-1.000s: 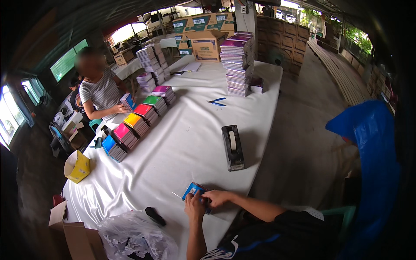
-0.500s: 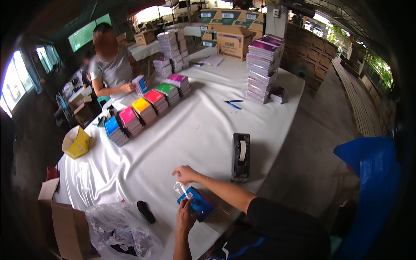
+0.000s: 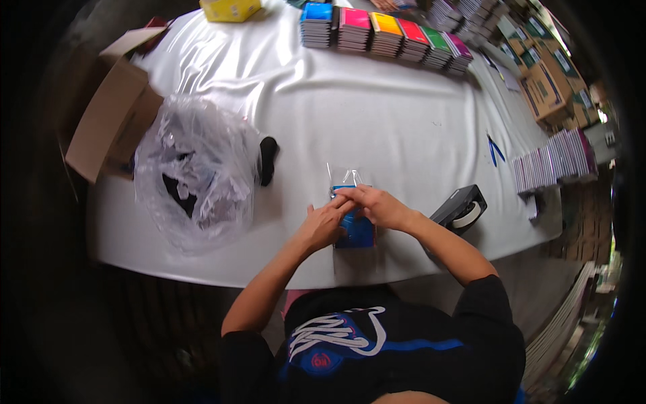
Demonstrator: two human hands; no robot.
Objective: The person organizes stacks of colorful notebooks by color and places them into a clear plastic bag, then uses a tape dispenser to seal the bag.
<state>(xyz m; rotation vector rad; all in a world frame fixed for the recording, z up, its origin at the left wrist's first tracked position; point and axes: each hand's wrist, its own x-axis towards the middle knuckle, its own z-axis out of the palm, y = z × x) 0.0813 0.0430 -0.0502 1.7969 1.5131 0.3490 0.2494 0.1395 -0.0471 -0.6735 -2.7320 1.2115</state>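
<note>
- White cloth is covering a long table [image 3: 404, 128], and the head camera is looking straight down on it from above the person's dark shirt.
- Both forearms are coming in from the lower edge and meeting near the table's front edge.
- The left hand [image 3: 321, 225] is lying with its fingers curled over the left side of a small blue booklet [image 3: 356, 232], pressing it against the cloth.
- The right hand [image 3: 378, 205] is bending its fingers over the booklet's upper end, pinching the clear plastic sleeve [image 3: 344, 178] that is sticking out beyond the booklet toward the middle of the table.
- The booklet is lying flat, mostly hidden under the two hands, close to the near edge.
- A black tape dispenser [image 3: 461, 209] is sitting just beside the right forearm.
- A crumpled clear plastic bag [image 3: 195, 172] is resting to the left, with a small black object [image 3: 268, 160] touching its right side.
- An open cardboard box [image 3: 111, 118] is standing off the table's left end.
- A row of coloured booklet stacks [image 3: 385, 34] is running along the far side, and a yellow box [image 3: 230, 9] is sitting near the far left corner.
- A blue pen [image 3: 494, 149] is lying well to the right.
</note>
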